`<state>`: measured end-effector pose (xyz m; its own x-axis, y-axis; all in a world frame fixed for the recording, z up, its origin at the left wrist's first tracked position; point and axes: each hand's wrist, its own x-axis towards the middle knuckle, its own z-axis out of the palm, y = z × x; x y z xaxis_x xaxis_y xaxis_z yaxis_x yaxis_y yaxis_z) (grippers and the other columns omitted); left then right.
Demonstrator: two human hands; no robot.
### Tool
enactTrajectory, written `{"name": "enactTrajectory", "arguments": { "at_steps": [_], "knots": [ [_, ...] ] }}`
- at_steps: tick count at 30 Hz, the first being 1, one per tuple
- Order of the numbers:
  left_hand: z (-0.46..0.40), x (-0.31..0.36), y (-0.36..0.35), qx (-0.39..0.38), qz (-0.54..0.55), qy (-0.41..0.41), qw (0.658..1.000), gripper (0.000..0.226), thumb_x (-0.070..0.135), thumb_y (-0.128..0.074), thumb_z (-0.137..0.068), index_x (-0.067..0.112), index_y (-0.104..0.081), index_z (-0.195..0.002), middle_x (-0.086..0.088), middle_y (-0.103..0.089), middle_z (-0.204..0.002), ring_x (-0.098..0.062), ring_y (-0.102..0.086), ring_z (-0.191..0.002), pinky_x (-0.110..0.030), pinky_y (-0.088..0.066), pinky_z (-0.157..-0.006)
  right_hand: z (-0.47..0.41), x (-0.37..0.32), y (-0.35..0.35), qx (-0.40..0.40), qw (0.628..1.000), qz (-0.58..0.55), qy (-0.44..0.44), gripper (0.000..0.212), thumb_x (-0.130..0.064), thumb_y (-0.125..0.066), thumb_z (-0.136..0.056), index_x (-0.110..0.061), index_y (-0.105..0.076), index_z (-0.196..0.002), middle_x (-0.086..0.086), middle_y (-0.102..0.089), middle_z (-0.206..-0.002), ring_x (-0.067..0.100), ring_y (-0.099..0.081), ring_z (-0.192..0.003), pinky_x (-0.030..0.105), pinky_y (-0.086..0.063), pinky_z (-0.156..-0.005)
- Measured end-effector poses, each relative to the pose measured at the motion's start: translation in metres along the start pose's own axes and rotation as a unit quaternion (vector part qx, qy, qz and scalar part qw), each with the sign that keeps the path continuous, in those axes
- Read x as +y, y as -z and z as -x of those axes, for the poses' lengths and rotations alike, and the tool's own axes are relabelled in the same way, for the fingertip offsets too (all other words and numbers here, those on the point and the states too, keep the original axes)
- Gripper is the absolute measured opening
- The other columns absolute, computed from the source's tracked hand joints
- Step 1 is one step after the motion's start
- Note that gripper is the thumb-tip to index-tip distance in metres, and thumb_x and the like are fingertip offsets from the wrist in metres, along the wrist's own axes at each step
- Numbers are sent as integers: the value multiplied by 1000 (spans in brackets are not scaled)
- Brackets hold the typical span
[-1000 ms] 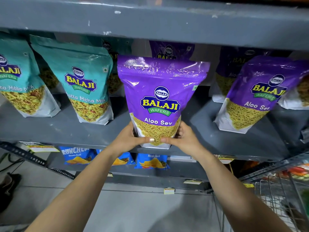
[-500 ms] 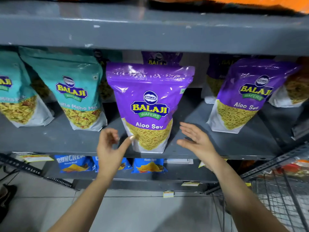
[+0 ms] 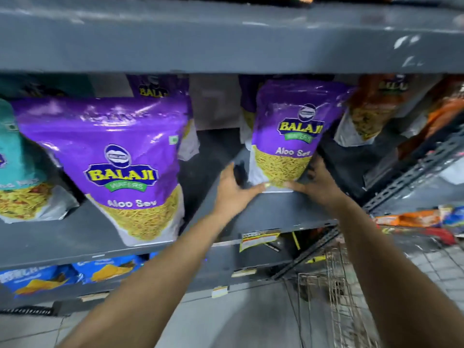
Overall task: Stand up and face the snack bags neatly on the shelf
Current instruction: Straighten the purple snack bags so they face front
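A: At the right centre of the frame, both hands are on the second purple bag. The left hand cups its lower left corner, the right hand its lower right, thumbs meeting along the bottom seam.

B: So the fingers are wrapped round the bag?

A: Closed loosely on its base, yes, with the left fingers partly behind the side. The bag sits on the grey shelf, set back from the front lip and leaning a little.

B: And the other purple bag?

A: Left of centre, upright, label forward, close to the front edge. It looks done, I'd say.

B: How should this one be handled?

A: My judgement: keep the grip low, spread the bottom gusset flat so it stands on its own, then turn the label square to the aisle and bring it level with its neighbour. Squeezing high up would likely buckle the soft film and tip it.

B: Anything close by?

A: An orange bag just beside it, at the upper right; avoid nudging that.
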<state>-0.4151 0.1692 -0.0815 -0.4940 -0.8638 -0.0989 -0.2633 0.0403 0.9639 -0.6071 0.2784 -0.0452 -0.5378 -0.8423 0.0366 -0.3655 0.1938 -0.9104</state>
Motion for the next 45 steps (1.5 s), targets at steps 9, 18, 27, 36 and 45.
{"name": "enactTrajectory", "arguments": {
  "at_steps": [9,18,27,36,45],
  "knots": [
    [-2,0,-25,-8,-55,-13,998,52,34,-94,-59,12,-73,-101,-3,-79,-96,-16,-75,-89,-34,-59,-79,-3,23,18,-83,995,-24,-51,64,7,-84,-66,-3,-56,-123,8,-70,-114,4,-71,-94,21,-55,-83],
    [51,-6,-39,-10,-12,10,1000,57,40,-93,-52,20,-73,-102,5,-80,-95,-13,-75,-87,-40,-61,-83,44,41,37,-96,994,-13,-60,61,2,-84,-67,-15,-57,-119,0,-72,-112,3,-71,-97,19,-55,-80],
    [58,-5,-41,-10,-4,-8,1000,57,35,-93,-57,20,-70,-108,3,-79,-101,-12,-74,-92,-39,-60,-85,53,42,39,-112,990,-49,-70,82,-21,-93,-57,-12,-53,-128,5,-70,-123,18,-68,-113,36,-55,-97],
    [137,-38,61,185,48,-59,980,16,8,-80,-80,13,-73,-94,5,-73,-85,-10,-71,-82,-31,-58,-80,136,6,-36,150,984,-95,-11,23,-1,-86,-65,-10,-70,-78,-1,-74,-78,-1,-66,-69,12,-51,-72],
    [152,-73,216,271,-39,-26,961,78,26,-97,-53,44,-46,-109,-2,-56,-113,-12,-58,-96,-27,-46,-86,94,-54,-194,-144,985,-93,22,97,-20,-93,-59,-31,-42,-141,-14,-51,-132,1,-50,-123,17,-45,-94]
  ]
}}
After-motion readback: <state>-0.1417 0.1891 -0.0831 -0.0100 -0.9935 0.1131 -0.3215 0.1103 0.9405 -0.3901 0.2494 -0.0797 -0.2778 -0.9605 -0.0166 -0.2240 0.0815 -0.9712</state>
